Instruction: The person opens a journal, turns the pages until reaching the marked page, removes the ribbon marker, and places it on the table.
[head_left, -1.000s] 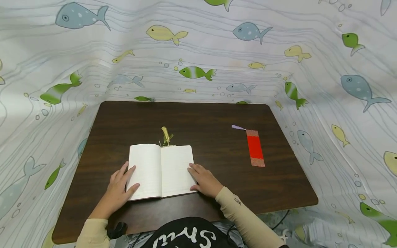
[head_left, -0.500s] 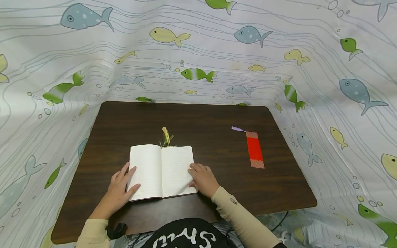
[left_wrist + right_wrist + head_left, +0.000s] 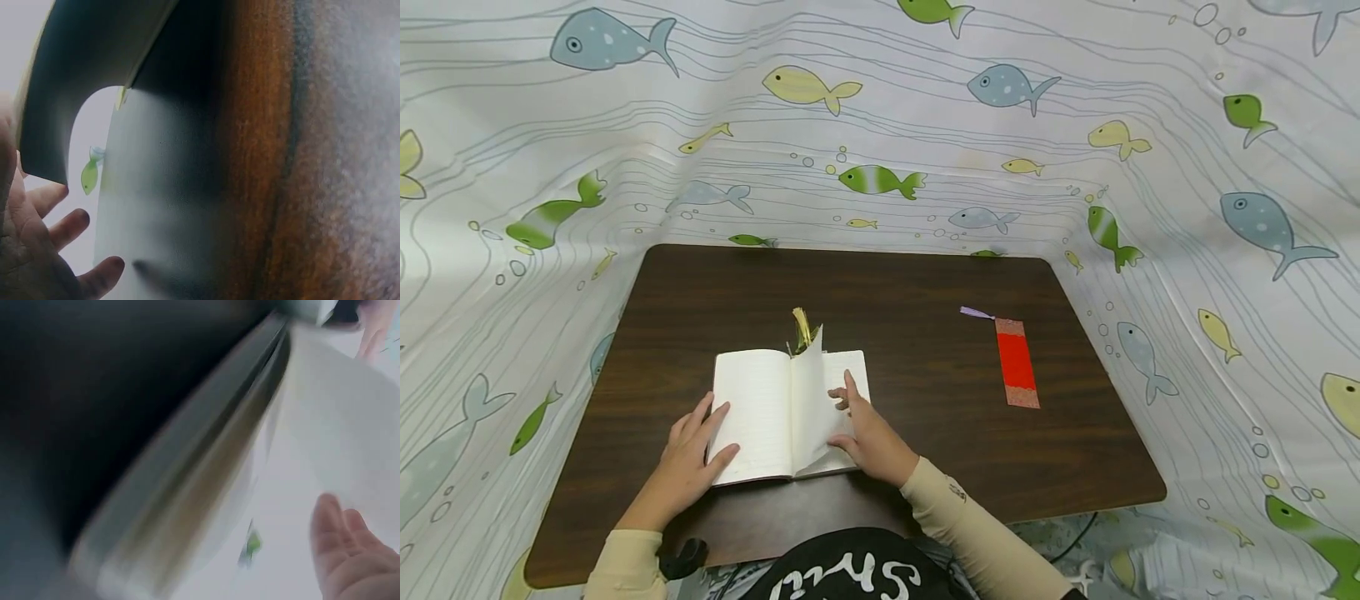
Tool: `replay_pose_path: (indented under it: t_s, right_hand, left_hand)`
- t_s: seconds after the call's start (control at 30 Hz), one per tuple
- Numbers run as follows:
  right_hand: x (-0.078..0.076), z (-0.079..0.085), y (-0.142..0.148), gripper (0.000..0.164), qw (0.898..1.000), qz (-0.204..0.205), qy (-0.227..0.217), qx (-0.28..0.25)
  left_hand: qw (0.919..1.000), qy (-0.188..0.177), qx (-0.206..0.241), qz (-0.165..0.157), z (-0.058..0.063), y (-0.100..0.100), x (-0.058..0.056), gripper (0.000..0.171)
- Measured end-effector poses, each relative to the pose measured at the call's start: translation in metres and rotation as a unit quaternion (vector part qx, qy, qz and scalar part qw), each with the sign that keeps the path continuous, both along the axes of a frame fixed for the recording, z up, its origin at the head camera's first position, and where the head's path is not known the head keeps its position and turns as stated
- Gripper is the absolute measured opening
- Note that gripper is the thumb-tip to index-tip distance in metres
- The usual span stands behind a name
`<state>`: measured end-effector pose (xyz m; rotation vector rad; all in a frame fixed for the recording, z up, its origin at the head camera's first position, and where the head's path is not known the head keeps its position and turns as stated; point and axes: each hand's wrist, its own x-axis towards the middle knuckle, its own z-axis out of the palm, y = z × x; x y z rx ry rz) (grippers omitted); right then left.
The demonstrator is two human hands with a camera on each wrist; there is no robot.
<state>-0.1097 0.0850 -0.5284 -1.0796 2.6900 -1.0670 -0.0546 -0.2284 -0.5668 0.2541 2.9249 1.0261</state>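
Note:
An open notebook [image 3: 752,412] with pale, faintly lined pages lies on the dark wooden table. My left hand [image 3: 685,454] rests along its left edge, fingers spread; the left wrist view shows the fingertips [image 3: 70,226] apart beside the dark cover [image 3: 75,69]. One page [image 3: 808,408] on the right side is raised and leans up from the spine. My right hand [image 3: 876,437] is just right of that page, with index finger extended and thumb apart. The right wrist view shows its fingers [image 3: 328,531] beside the pale page [image 3: 356,425]; whether they touch is unclear.
A yellow tassel [image 3: 801,323] sticks out past the notebook's top edge. To the right, a red bookmark [image 3: 1017,362] with a purple tassel [image 3: 976,312] lies on the table [image 3: 925,292]. Fish-printed cloth [image 3: 925,125] surrounds the table.
A right-hand page has lifted and swung toward the spine. My right hand has moved left and up from the right edge, its index finger now raised. My left hand stays put.

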Motion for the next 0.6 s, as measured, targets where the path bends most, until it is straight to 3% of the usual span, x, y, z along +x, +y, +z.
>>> replay_pose_path:
  t_s: [0.07, 0.17, 0.37, 0.47, 0.6]
  right_hand:
    - [0.003, 0.002, -0.01, 0.094, 0.995, 0.041, -0.085, -0.035]
    - [0.008, 0.002, -0.026, 0.083, 0.984, 0.096, -0.144, -0.031]
    - [0.012, -0.01, -0.045, 0.065, 0.978, 0.177, -0.048, 0.104]
    - [0.011, -0.015, -0.048, 0.06, 0.969, 0.193, -0.034, 0.151]
    - [0.006, -0.018, -0.045, 0.054, 0.967, 0.196, -0.026, 0.162]
  left_hand:
    - [0.9999, 0.005, 0.009, 0.0, 0.001, 0.0, 0.0, 0.065]
    - [0.9993, 0.017, 0.033, 0.0, 0.001, 0.0, 0.001, 0.056]
    - [0.9953, 0.03, 0.092, 0.0, 0.002, -0.001, 0.002, 0.055]
    - [0.9965, 0.008, 0.083, 0.01, 0.003, -0.001, 0.0, 0.065]
    - [0.9984, -0.022, 0.046, 0.025, 0.004, 0.0, -0.003, 0.086]
